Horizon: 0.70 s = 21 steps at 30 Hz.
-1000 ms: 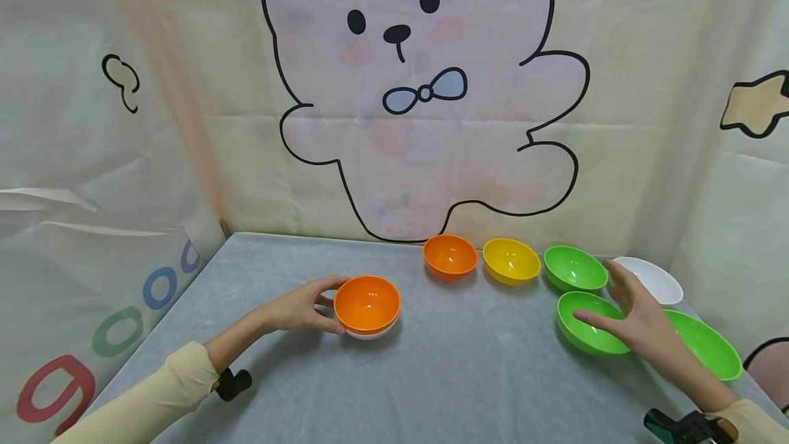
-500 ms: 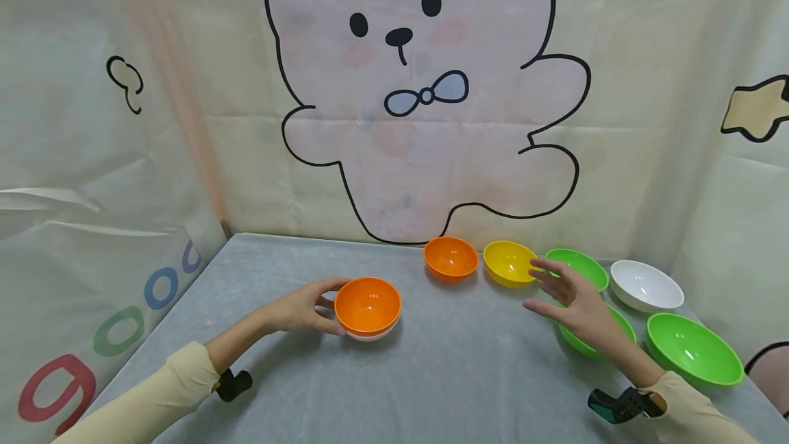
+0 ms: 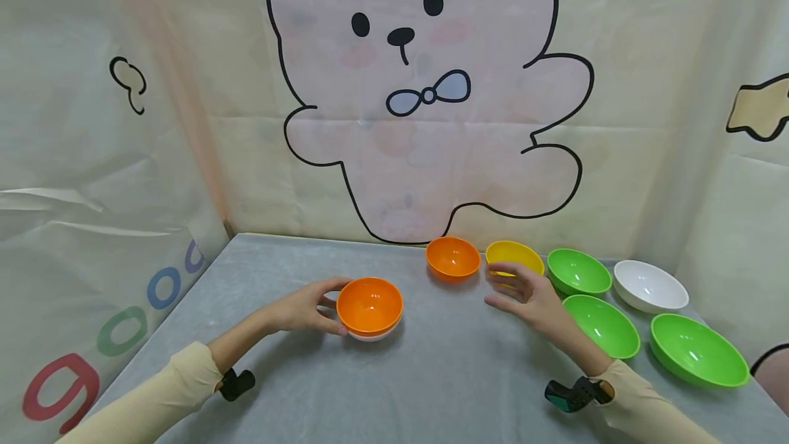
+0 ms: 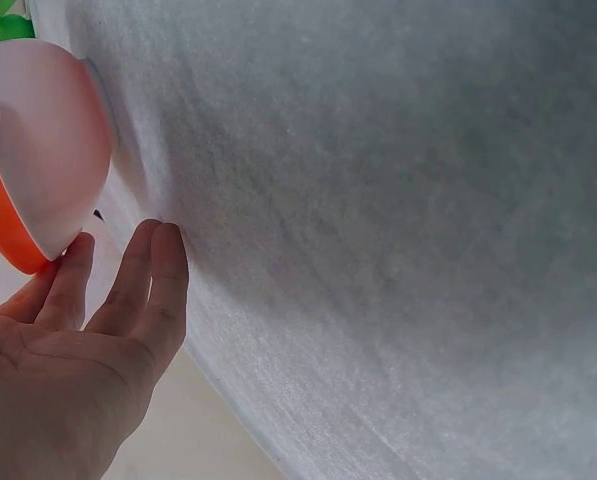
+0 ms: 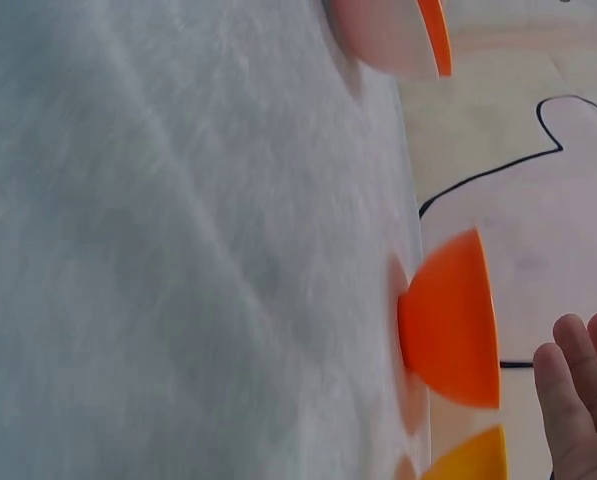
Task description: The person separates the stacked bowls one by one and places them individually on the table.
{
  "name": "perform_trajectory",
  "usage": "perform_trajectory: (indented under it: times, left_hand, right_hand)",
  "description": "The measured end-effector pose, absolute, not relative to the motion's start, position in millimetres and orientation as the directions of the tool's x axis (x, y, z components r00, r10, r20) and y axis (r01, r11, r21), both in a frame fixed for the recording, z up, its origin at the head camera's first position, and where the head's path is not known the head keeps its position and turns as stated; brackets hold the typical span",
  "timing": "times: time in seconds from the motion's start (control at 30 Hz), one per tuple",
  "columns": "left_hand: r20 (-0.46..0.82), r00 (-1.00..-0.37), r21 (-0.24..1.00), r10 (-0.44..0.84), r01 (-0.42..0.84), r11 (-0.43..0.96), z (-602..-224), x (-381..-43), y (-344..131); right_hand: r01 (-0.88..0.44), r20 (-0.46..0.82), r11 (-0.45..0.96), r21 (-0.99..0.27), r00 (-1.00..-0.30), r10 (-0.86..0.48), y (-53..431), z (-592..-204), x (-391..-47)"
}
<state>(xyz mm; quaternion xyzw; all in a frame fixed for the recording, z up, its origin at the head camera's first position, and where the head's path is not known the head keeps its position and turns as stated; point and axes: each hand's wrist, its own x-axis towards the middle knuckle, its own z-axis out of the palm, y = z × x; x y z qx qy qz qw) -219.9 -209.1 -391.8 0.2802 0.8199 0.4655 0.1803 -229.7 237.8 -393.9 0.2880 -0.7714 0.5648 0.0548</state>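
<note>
On the left half of the table an orange bowl (image 3: 370, 303) sits nested in a white bowl (image 3: 370, 338). My left hand (image 3: 309, 308) holds this pair from the left side, thumb at the near side and fingers round the far side. In the left wrist view the white bowl's outer wall (image 4: 58, 130) shows under a strip of orange, with fingertips right at the rim. My right hand (image 3: 529, 299) hovers with nothing in it, fingers loosely bent, overlapping the front of a yellow bowl (image 3: 514, 252). Another orange bowl (image 3: 453, 259) stands just left of the yellow one.
Three green bowls stand to the right: one at the back (image 3: 578, 271), one in front of it (image 3: 603, 326) and a larger one (image 3: 698, 349) near the right edge. A white bowl (image 3: 650, 286) is behind the larger one. A printed cloth backdrop (image 3: 246, 177) rises behind the table.
My right hand has moved left, from over the green bowls to in front of the yellow bowl, uncovering the white and green bowls. My left hand and its bowls have stayed put.
</note>
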Motion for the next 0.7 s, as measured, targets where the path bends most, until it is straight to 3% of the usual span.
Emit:
perform_trajectory:
  times: [0.2, 0.7]
  left_hand:
    - [-0.039, -0.783, 0.866, 0.621, 0.283, 0.412, -394, -221, -208]
    - [-0.027, -0.776, 0.878, 0.631, 0.283, 0.385, -391, -220, -208]
  right_hand:
    - [-0.481, 0.371, 0.206, -0.852, -0.833, -0.412, 219, -395, -230]
    - [-0.394, 0.320, 0.067, -0.917, -0.823, -0.469, 170, -402, -239]
